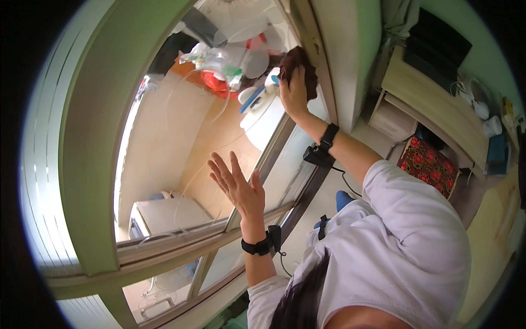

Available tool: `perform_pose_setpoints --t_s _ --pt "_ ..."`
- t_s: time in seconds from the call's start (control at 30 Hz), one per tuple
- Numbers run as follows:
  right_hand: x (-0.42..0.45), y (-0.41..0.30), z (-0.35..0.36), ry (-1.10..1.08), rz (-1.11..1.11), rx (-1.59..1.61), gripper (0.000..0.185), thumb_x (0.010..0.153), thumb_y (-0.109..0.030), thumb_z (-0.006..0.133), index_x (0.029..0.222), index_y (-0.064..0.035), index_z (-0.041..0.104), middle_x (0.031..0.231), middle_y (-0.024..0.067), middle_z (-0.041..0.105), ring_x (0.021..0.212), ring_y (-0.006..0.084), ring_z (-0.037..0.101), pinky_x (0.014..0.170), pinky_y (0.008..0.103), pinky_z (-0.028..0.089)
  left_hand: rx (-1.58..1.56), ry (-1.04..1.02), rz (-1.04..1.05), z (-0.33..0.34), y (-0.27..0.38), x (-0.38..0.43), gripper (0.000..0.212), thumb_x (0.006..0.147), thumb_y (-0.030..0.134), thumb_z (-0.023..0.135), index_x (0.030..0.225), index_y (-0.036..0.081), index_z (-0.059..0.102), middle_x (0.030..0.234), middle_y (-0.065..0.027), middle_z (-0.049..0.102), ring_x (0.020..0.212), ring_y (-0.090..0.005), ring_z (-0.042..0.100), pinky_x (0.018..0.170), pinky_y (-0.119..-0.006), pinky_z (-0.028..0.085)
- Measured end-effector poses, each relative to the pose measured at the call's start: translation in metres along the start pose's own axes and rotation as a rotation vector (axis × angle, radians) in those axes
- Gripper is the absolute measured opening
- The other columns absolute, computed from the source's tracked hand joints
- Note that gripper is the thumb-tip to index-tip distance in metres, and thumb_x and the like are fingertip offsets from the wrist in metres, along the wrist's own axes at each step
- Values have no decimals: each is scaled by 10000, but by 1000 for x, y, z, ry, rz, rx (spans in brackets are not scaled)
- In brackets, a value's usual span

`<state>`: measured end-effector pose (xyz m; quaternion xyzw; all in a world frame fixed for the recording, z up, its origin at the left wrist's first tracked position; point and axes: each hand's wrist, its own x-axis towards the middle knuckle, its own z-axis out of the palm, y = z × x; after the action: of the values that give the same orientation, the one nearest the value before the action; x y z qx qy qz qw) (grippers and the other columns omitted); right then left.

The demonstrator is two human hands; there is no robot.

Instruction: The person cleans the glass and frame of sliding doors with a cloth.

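Observation:
My right hand [294,92] grips a crumpled dark brown cloth [299,68] near the upper right edge of a glass pane in a sliding window or door; its pale frame [322,70] runs close beside the cloth. Lower and to the left, my left hand [238,191] is raised with the fingers spread, holding nothing. Its back faces the camera, and the glass pane [193,164] lies beyond it. Whether the palm touches the glass, I cannot tell. Faint curved streaks show on the pane. Both wrists wear black straps with small cabled devices.
Beyond the glass are a white box-shaped appliance [172,214], plastic bags [215,80] and a blue-handled brush [251,100]. On the right stand a wooden desk [435,111] with a dark monitor [437,47] and a chair with a floral cushion [429,164]. A frame rail [176,246] crosses below.

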<state>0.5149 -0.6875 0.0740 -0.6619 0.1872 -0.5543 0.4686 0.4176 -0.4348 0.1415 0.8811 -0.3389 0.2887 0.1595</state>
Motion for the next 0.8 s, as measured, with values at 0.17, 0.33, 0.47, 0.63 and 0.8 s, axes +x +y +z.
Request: perform_pose_setpoints --t_s 0.17,0.33,0.47,0.63,0.8 --pt "29 -98 5 -45 -306 5 493 847 -133 602 1266 98 484 1183 299 473 1059 470 483 935 485 420 16 89 15 -19 -12 -6 567 1032 393 458 1495 75 385 1616 -206 192 1500 -411 139 1194 -561 152" --pt "12 -173 19 -84 -458 -99 703 744 -133 678 1409 -27 476 1194 257 494 1006 440 506 897 511 417 3 151 -21 -35 -21 -14 565 1037 392 441 1497 71 377 1612 -215 197 1501 -411 134 1188 -579 141" --pt "-26 -214 31 -208 -563 -101 767 729 -221 748 1444 -163 478 1110 180 506 974 368 530 876 555 394 5 215 -41 -53 -34 -26 577 1042 429 413 1492 70 381 1610 -218 202 1502 -408 135 1181 -595 141" --pt "-85 -256 54 -267 -752 -39 580 716 -279 747 1287 -305 647 1060 44 578 999 276 557 980 604 363 49 306 -62 -72 -51 -41 597 1048 480 358 1490 80 379 1608 -209 213 1499 -408 145 1185 -590 143" --pt "-141 -280 66 -610 -1007 160 206 736 -268 659 932 -243 719 846 -63 689 870 174 681 1129 559 322 82 355 -132 -94 -71 -64 681 1050 471 362 1528 2 240 1605 -238 167 1488 -433 147 1180 -546 195"
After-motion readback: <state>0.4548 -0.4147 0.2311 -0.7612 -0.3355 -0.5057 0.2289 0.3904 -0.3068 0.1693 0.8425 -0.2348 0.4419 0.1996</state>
